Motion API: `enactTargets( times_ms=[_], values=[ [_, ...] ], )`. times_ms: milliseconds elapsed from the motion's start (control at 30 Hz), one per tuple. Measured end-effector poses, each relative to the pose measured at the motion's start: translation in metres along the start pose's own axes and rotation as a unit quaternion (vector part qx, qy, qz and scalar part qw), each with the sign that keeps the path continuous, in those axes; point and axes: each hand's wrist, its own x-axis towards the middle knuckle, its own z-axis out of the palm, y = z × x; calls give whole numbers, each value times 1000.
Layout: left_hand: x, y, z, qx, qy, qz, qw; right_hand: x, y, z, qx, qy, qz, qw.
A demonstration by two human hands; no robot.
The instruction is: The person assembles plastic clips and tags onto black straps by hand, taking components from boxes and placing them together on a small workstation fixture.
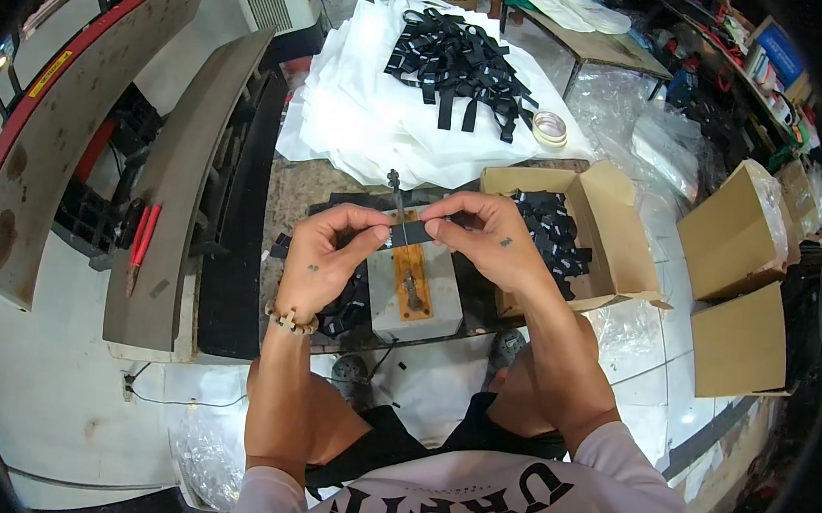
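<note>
A short black strap (414,235) is stretched level between my two hands. My left hand (330,251) pinches its left end between thumb and fingertips; my right hand (489,235) pinches the other end. The strap lies across a small tool with a thin upright metal rod (397,195), mounted on a yellowish wooden strip (417,284). That strip sits on a grey block (446,309) at the table's near edge. Black strap pieces (345,309) lie beside the block, partly behind my left forearm. Whether the strap touches the rod I cannot tell.
An open cardboard box (614,237) on the right holds many black pieces. Farther back, a heap of black straps (458,60) and a tape roll (550,128) rest on white sheets (354,110). Red-handled pliers (143,243) lie on the long board at left.
</note>
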Motion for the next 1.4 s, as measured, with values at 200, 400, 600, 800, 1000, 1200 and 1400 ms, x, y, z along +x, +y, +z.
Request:
enactTargets(
  times_ms=[200, 400, 600, 800, 1000, 1200, 1400],
  values=[
    [1, -1, 0, -2, -4, 0, 1000, 2, 5, -1, -10, -5, -1, 1000],
    [2, -3, -1, 1, -4, -2, 1000, 2, 7, -2, -8, -7, 8, 1000],
    [2, -3, -1, 15, -6, -3, 1000, 2, 9, -1, -2, -5, 6, 1000],
    [2, -5, -3, 19, -6, 6, 1000, 3, 6, -3, -22, -14, 19, 999],
    [-6, 9, -11, 24, 25, -2, 999, -2, -3, -8, -1, 7, 0, 1000],
    [-21, 24, -16, -77, 19, 51, 996, -5, -10, -8, 73, 38, -48, 995],
    [-45, 44, -17, -78, 21, 85, 993, -15, -30, 8, -32, 20, -69, 997]
  ],
)
